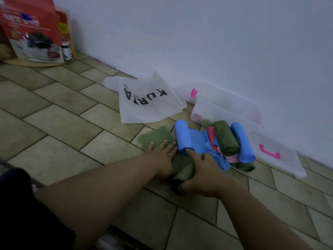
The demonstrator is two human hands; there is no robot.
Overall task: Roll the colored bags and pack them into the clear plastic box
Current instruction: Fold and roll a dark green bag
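A green bag point(155, 138) lies flat on the tiled floor, its near end rolled up. My left hand point(162, 155) presses flat on it, fingers spread. My right hand point(198, 175) grips the rolled near end of this green bag. Just beyond lies a pile of rolled bags: a blue roll point(183, 137), a dark green roll point(226, 137), another blue roll point(243, 143), with red and pink pieces between them. The clear plastic box point(225, 110) with pink clips stands open against the wall behind the pile, with a few rolls dimly visible inside.
The box's clear lid point(281, 156) with a pink handle lies on the floor to the right. A white bag printed with black letters point(144, 101) lies left of the box. Red packages point(34, 31) stand at the far left by the wall.
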